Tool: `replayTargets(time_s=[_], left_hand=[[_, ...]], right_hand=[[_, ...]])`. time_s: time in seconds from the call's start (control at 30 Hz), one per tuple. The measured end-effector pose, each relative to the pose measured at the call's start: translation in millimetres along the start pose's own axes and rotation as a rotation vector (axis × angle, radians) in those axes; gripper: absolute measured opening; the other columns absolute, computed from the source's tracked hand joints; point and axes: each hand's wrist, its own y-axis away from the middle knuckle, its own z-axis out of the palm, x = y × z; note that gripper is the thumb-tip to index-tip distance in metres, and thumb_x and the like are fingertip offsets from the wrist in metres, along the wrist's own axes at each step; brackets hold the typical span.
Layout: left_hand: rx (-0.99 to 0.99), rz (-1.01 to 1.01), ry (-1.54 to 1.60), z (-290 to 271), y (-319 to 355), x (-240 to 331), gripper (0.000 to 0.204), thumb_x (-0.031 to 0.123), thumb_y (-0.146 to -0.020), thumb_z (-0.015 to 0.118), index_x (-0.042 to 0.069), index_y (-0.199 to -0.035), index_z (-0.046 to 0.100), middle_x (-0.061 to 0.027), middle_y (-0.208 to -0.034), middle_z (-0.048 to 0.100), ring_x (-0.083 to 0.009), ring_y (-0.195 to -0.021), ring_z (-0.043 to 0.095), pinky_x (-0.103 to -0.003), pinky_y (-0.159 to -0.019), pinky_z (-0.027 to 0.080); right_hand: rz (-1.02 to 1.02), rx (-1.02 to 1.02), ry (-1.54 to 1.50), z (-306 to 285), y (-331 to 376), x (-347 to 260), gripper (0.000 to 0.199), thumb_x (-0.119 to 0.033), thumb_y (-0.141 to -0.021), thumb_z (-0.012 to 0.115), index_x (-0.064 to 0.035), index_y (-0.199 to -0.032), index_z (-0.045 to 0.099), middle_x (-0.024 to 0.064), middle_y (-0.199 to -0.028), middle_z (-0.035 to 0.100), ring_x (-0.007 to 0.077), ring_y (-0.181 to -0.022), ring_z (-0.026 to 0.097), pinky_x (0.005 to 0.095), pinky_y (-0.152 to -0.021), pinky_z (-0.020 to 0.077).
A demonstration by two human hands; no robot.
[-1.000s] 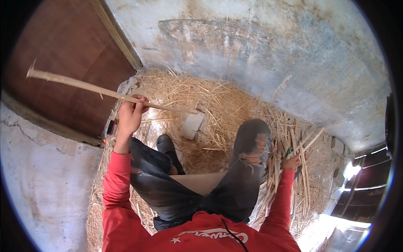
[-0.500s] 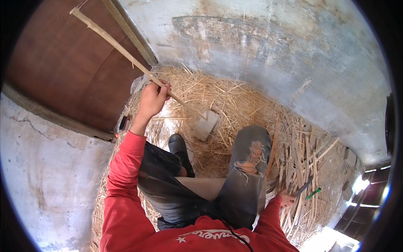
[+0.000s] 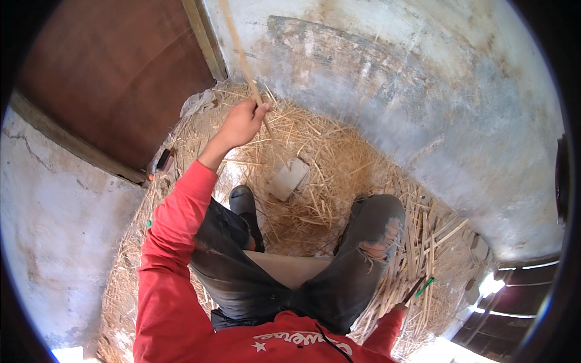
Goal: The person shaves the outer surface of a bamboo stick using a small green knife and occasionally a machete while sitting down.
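Observation:
Raised ahead of me, my left hand (image 3: 245,123) is closed around a long, thin strip of pale wood or bamboo (image 3: 238,45). Its upper part is smeared by motion and runs out past the top edge; the lower end points toward a pale block (image 3: 289,178) on the straw. Down at my right side, my right hand (image 3: 399,307), mostly hidden by its sleeve, grips a knife (image 3: 414,290) with a dark blade. A slim green object (image 3: 425,287) lies beside the blade, too small to name. Under the knife is a heap of split strips (image 3: 417,242).
Straw and shavings (image 3: 333,157) cover the ground around my boot (image 3: 243,201). A weathered wall (image 3: 387,78) closes off the far side, and a brown door panel (image 3: 115,78) the left. A small black and red object (image 3: 163,160) lies near the door.
My left hand has moved up and to the right, and the strip has swung from leaning left to nearly upright. My right hand, still with the knife, appears lower; my view has shifted.

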Motion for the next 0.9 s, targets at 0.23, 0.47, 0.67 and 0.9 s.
replayTargets(time_s=[0.23, 0.47, 0.67, 0.9], left_hand=[[-0.063, -0.012, 0.147, 2, -6, -5, 0.029, 0.028, -0.104, 0.059, 0.0, -0.1, 0.062, -0.0158, -0.081, 0.067, -0.0283, -0.075, 0.068, -0.041, -0.072, 0.053], [-0.005, -0.006, 0.119, 12, -1, -3, 0.028, 0.03, -0.103, 0.061, 0.002, -0.101, 0.062, -0.0174, -0.076, 0.065, -0.0335, -0.069, 0.067, -0.043, -0.068, 0.052], [0.012, -0.013, 0.147, 9, -5, -6, 0.025, 0.027, -0.102, 0.062, 0.001, -0.102, 0.063, -0.0167, -0.079, 0.069, -0.0331, -0.073, 0.07, -0.041, -0.069, 0.054], [-0.001, -0.127, 0.244, -10, 2, -31, 0.02, 0.018, -0.104, 0.06, -0.001, -0.104, 0.063, -0.0083, -0.089, 0.074, -0.0138, -0.08, 0.071, -0.03, -0.07, 0.058]], right_hand=[[-0.537, 0.09, -1.155, -184, 142, -196, 0.035, -0.038, -0.097, 0.061, -0.0054, -0.11, 0.065, -0.0016, -0.066, 0.048, 0.0103, -0.056, 0.046, 0.0247, -0.05, 0.0348], [-1.136, -0.191, -1.226, -129, 419, -364, 0.044, -0.034, -0.104, 0.054, -0.0082, -0.139, 0.047, 0.0029, -0.092, 0.057, 0.0102, -0.059, 0.047, 0.0262, -0.049, 0.0404], [-1.113, -0.813, -0.364, 165, 433, -301, 0.034, -0.032, -0.103, 0.056, -0.0059, -0.124, 0.052, 0.0068, -0.085, 0.059, 0.0168, -0.056, 0.054, 0.033, -0.048, 0.0453], [-0.629, -0.968, -0.392, 182, 394, -314, 0.028, -0.032, -0.104, 0.055, -0.0047, -0.107, 0.056, 0.0088, -0.076, 0.059, 0.0191, -0.049, 0.056, 0.0357, -0.042, 0.0452]])
